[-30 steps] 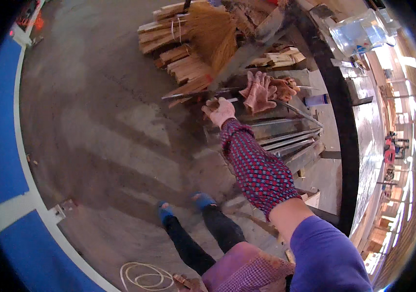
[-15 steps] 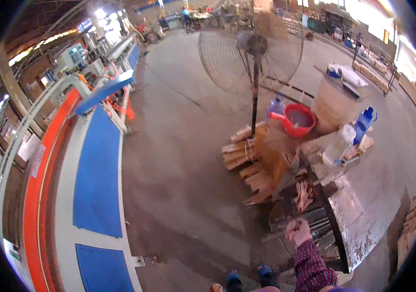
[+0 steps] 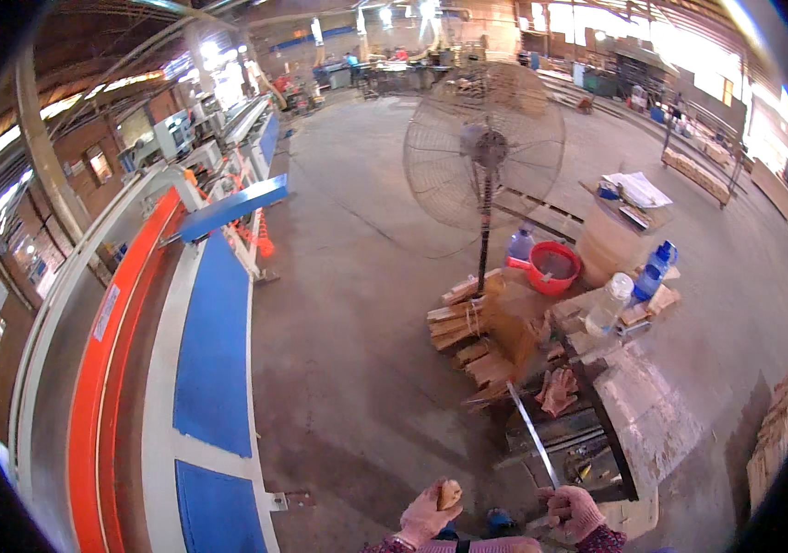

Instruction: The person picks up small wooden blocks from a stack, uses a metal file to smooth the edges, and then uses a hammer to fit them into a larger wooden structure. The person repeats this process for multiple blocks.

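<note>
Gripping a long metal strip (image 3: 534, 435) by its near end in the gloved right hand (image 3: 573, 511), slanting out beside spare work gloves (image 3: 557, 391). Probably light, stiff, slick — best held on the flats. Pinching a tan lump (image 3: 450, 494) in the left hand (image 3: 423, 518) — unidentifiable. Can't read the orange beam (image 3: 83, 396)'s white label (image 3: 106, 311).

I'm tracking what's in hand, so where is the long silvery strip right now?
The strip is low and right of centre in the head view, its near end in the right hand, its far end left of the pinkish gloves.
</note>
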Tool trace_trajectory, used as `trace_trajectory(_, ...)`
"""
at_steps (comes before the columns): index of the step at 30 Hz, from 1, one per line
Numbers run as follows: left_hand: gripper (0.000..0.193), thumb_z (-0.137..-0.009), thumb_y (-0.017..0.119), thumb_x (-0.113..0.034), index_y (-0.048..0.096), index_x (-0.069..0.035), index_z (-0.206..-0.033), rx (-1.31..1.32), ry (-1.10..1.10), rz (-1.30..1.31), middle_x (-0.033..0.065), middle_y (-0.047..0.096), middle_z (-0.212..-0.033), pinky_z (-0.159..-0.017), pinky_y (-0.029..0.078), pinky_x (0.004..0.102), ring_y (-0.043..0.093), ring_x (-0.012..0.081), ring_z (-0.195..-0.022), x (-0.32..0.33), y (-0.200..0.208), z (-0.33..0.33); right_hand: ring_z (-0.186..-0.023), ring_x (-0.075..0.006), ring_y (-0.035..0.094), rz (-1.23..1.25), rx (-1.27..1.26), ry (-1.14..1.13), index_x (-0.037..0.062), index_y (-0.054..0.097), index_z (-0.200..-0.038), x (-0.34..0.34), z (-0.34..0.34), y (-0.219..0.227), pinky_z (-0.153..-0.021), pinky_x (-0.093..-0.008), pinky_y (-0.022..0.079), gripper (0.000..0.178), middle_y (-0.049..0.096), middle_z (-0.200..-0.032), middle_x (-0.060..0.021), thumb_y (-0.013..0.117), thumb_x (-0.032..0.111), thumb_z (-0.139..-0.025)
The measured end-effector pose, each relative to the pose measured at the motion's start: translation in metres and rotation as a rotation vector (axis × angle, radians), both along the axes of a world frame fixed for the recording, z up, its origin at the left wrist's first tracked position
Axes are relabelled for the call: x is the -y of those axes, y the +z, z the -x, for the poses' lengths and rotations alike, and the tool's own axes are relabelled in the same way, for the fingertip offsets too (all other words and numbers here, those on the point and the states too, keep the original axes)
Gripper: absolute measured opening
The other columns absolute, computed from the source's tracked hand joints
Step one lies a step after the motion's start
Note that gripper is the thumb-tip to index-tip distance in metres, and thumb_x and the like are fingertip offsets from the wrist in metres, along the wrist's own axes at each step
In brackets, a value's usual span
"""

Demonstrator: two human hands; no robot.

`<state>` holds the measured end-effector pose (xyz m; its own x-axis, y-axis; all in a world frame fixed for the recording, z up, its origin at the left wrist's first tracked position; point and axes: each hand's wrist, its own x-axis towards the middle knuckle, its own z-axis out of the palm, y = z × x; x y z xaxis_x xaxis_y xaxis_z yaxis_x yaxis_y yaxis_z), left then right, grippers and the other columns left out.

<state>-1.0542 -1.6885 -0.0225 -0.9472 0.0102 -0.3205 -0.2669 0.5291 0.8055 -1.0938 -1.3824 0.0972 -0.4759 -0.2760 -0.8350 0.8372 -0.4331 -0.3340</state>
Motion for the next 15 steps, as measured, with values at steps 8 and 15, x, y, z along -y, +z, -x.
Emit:
trace_trajectory(8,0.032,-0.086,0.061,-0.038,0.063,-0.009,-0.101,-0.33,-0.259,0.066,0.0127,0.066,-0.095,-0.079,0.049,0.0441,0.062,0.0361,-0.09,-0.069,0.087,0.087,-0.073,-0.0105,0.056,-0.46,-0.454,0.171,0.002,0.06,-0.112,-0.046,-0.101,0.076,-0.062,-0.0261,0.047,0.03,0.058,-0.085,-0.0041,0.054,0.006,-0.084)
trace_trajectory(15,0.069,-0.071,0.076,-0.024,0.045,-0.016,-0.133,-0.807,-0.779,0.283,0.0106,0.059,-0.117,-0.091,0.045,0.0414,0.057,0.0295,-0.106,-0.2,0.115,0.166,-0.059,-0.0054,0.045,-0.694,-0.432,-0.331,0.0084,0.065,-0.108,-0.095,-0.085,0.016,-0.05,-0.0222,0.038,0.025,0.052,-0.071,0.0044,0.049,0.024,-0.096)
